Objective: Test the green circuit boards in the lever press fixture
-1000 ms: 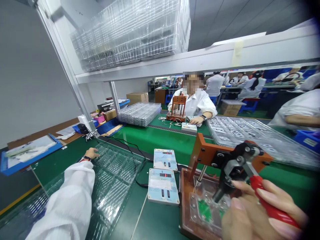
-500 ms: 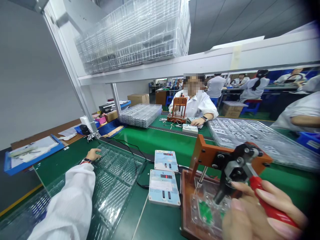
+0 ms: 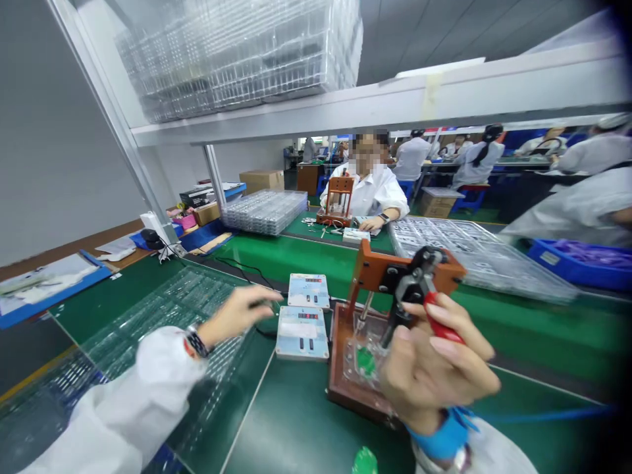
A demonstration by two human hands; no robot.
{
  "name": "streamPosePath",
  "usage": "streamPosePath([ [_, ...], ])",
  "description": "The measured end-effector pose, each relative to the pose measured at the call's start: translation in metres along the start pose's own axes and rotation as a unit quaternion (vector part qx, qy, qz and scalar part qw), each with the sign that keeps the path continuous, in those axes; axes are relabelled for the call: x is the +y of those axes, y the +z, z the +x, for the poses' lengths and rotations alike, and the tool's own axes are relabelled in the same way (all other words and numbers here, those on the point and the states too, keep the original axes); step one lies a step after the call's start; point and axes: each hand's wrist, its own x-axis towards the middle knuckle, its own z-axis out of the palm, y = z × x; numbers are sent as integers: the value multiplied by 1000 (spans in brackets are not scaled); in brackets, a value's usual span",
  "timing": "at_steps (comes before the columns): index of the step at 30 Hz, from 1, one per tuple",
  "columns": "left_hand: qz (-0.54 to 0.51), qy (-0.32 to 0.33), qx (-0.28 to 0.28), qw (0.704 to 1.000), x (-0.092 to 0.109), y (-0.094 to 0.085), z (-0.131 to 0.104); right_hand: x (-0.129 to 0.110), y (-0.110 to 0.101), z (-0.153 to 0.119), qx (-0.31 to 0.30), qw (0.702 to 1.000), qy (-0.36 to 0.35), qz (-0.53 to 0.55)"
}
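My left hand is over the clear tray, left of two light-blue meter boxes. Its fingers stretch rightward, slightly blurred, with a gap between them and no object I can make out. My right hand is wrapped round the red lever handle of an orange-brown clamp fixture. Under the clamp lies a green piece in a transparent holder. Another green piece shows at the bottom edge, near my right sleeve.
A person sits across the bench at a similar fixture. Stacked clear trays stand back left, more trays back right. Overhead runs a shelf bearing clear trays. A blue bin is far right.
My left hand has moved right and toward me from the tray's far part to beside the meter boxes. My right hand stays on the red handle. The whole view has shifted.
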Motion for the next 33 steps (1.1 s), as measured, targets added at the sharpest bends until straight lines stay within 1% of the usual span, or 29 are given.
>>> streamPosePath([
  [1, -21, 40, -57, 997, 24, 30, -5, -1, -2, 0, -8, 1000, -7, 13],
  [2, -34, 65, -96, 993, 44, 59, -13, -1, -4, 1, -12, 999, -21, 24],
  [3, -41, 78, -136, 987, 59, 84, -23, 0, -6, 2, -14, 999, -39, 32],
  [4, -39, 78, -176, 980, 70, 104, -33, 0, -8, 3, -32, 998, -52, 35],
  [5, -32, 67, -193, 978, 77, 121, -42, 1, -11, 5, -47, 996, -61, 37],
  [6, -24, 56, -199, 978, 80, 134, -51, 1, -13, 6, -63, 995, -66, 37],
  [8, -8, 37, -197, 980, 83, 148, -65, 1, -18, 9, -92, 993, -68, 32],
  [11, -3, 38, -197, 980, 86, 155, -79, 1, -23, 13, -127, 989, -76, 18],
  [14, 4, 71, -210, 975, 91, 157, -88, 7, -24, 17, -139, 986, -94, 2],
  [16, 23, 99, -224, 969, 93, 157, -92, 15, -24, 22, -132, 983, -128, 2],
  [18, 51, 114, -230, 965, 95, 155, -94, 20, -23, 33, -124, 974, -188, 5],
  [19, 65, 109, -225, 966, 97, 154, -95, 21, -24, 42, -122, 968, -217, 10],
  [20, 79, 90, -215, 969, 98, 152, -97, 21, -25, 52, -125, 964, -234, 19],
  [21, 91, 59, -203, 973, 100, 151, -100, 19, -25, 65, -135, 962, -235, 29],
  [22, 97, 24, -189, 977, 101, 151, -103, 16, -24, 79, -145, 965, -217, 40],
  [23, 97, -12, -180, 979, 103, 151, -108, 14, -21, 95, -153, 970, -182, 48],
  [25, 87, -55, -176, 979, 107, 155, -116, 16, -9, 126, -176, 980, -80, 48],
  [26, 80, -58, -180, 979, 109, 159, -120, 22, 1, 141, -194, 980, -26, 45],
  [28, 76, -46, -188, 978, 113, 167, -124, 41, 21, 164, -243, 967, 72, 35],
  [30, 90, -39, -180, 979, 116, 171, -125, 66, 34, 174, -296, 945, 136, 19],
  [31, 103, -41, -167, 980, 115, 170, -125, 78, 34, 173, -310, 938, 152, 10],
  [32, 122, -48, -148, 980, 113, 168, -125, 87, 30, 167, -307, 939, 156, 2],
  [33, 148, -62, -122, 980, 107, 163, -127, 93, 20, 157, -282, 947, 152, -4],
])
